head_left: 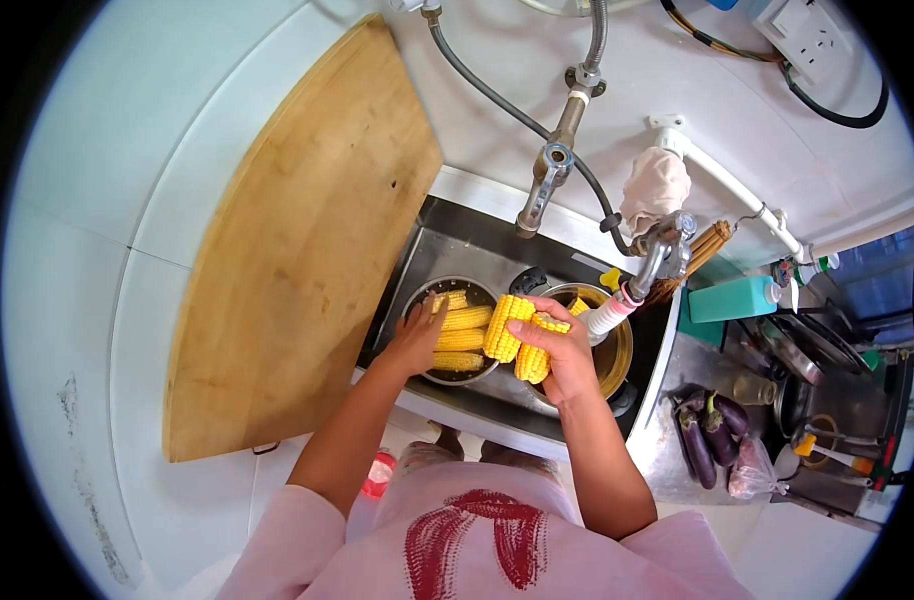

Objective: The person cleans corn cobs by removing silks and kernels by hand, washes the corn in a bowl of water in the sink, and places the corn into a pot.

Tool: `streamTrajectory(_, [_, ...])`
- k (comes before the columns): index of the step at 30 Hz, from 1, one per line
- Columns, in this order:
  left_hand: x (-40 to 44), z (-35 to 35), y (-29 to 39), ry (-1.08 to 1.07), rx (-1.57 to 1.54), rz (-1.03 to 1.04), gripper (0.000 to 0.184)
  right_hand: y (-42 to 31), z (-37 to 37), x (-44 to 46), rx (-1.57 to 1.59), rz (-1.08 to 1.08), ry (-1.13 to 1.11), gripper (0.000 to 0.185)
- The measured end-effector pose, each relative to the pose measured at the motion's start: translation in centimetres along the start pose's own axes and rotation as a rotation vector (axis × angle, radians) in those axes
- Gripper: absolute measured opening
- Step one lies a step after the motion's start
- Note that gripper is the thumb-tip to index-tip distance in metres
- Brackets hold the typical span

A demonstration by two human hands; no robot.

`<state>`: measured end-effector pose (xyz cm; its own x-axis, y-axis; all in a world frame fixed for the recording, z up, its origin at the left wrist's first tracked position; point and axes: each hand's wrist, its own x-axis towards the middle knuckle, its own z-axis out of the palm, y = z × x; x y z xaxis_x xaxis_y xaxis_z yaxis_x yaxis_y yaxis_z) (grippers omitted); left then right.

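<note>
My right hand (565, 362) is closed round two short pieces of corn, one piece (508, 328) on the left and the other (539, 350) against the palm. They are held above the sink, between a colander and a metal pot. My left hand (415, 338) is at the left rim of the colander (417, 291), fingers stretched out beside the corn in it. Several yellow cobs (460, 339) lie there side by side. The pot (625, 365) stands under the tap's white spout (605, 318), with another piece of corn (578, 306) inside, partly hidden by my right hand.
A large wooden board (307, 220) leans at the left of the sink (457, 230). Two taps, one of them a metal tap (549, 185), reach over the basin. On the right counter are eggplants (715, 435), a plastic bag (752, 468), a teal bottle (732, 299) and pans.
</note>
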<state>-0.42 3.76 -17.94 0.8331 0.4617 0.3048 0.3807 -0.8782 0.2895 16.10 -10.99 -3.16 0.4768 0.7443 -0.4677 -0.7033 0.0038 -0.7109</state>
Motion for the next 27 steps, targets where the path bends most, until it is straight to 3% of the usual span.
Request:
streamTrajectory(1, [0.0, 0.9, -0.3, 0.063, 0.161, 0.048, 0.021, 0.2, -0.3, 0.1, -0.001, 0.0, 0.003, 0.038])
streamTrajectory(3, [1.2, 2.2, -1.6, -0.402, -0.414, -0.514, 0.023, 0.5, -0.7, 0.3, -0.004, -0.003, 0.058, 0.038])
streamTrajectory(6, [2.6, 4.5, -1.6, -0.471, -0.211, -0.586, 0.022, 0.7, -1.0, 0.0, -0.08, 0.033, 0.129, 0.038])
streamTrajectory(7, [2.1, 7.6, -2.8, -0.544, -0.274, -0.599, 0.034, 1.3, -1.5, 0.3, -0.145, -0.009, 0.126, 0.039])
streamTrajectory(8, [1.6, 9.7, -3.5, -0.537, -0.282, -0.589, 0.034, 2.0, -1.9, 0.8, -0.213, -0.048, 0.115, 0.038])
streamTrajectory(10, [-0.5, 13.2, -4.2, -0.399, 0.031, -0.428, 0.05, 3.4, -1.6, 1.6, -0.285, -0.107, 0.142, 0.037])
streamTrajectory(11, [-1.5, 15.1, -3.7, -0.507, 0.02, -0.556, 0.065, 4.4, -1.9, 2.2, -0.222, -0.091, 0.133, 0.036])
streamTrajectory(14, [-3.8, 17.6, -2.6, -0.564, 0.085, -0.432, 0.063, 6.0, -2.0, 3.3, -0.086, -0.012, 0.179, 0.037])
streamTrajectory(16, [-1.8, 14.7, -4.4, -0.695, -0.093, -0.459, 0.074, 6.2, -2.0, 3.7, -0.063, 0.013, 0.143, 0.037])
streamTrajectory(18, [-0.7, 13.9, -5.0, -0.959, -0.136, -0.656, 0.07, 6.0, -1.8, 3.7, -0.037, 0.039, 0.157, 0.038])
streamTrajectory(19, [-0.8, 13.6, -3.5, -0.82, -0.023, -0.684, 0.062, 6.1, -1.9, 3.6, -0.054, 0.008, 0.146, 0.04])
streamTrajectory(20, [-0.8, 13.0, -2.7, -0.824, -0.023, -0.68, 0.062, 5.8, -1.7, 3.4, -0.052, 0.008, 0.15, 0.04])
streamTrajectory(22, [1.9, 5.2, 0.7, -0.939, 0.296, -0.303, 0.043, 5.0, -1.3, 3.3, 0.01, 0.026, 0.114, 0.041])
streamTrajectory(23, [0.9, 4.3, 0.7, -0.703, 0.107, -0.307, 0.031, 4.7, -1.3, 3.3, 0.037, 0.043, 0.084, 0.044])
streamTrajectory(25, [1.3, -0.5, 2.7, -0.479, 0.034, -0.298, 0.029, 3.6, -0.7, 2.9, 0.067, 0.09, 0.062, 0.044])
streamTrajectory(26, [1.5, -2.8, 3.5, -0.479, 0.04, -0.3, 0.029, 3.1, -0.5, 2.8, 0.094, 0.135, 0.041, 0.045])
streamTrajectory(27, [1.7, -4.9, 4.4, -0.273, -0.138, -0.361, 0.028, 3.1, -0.6, 2.8, 0.072, 0.139, 0.022, 0.046])
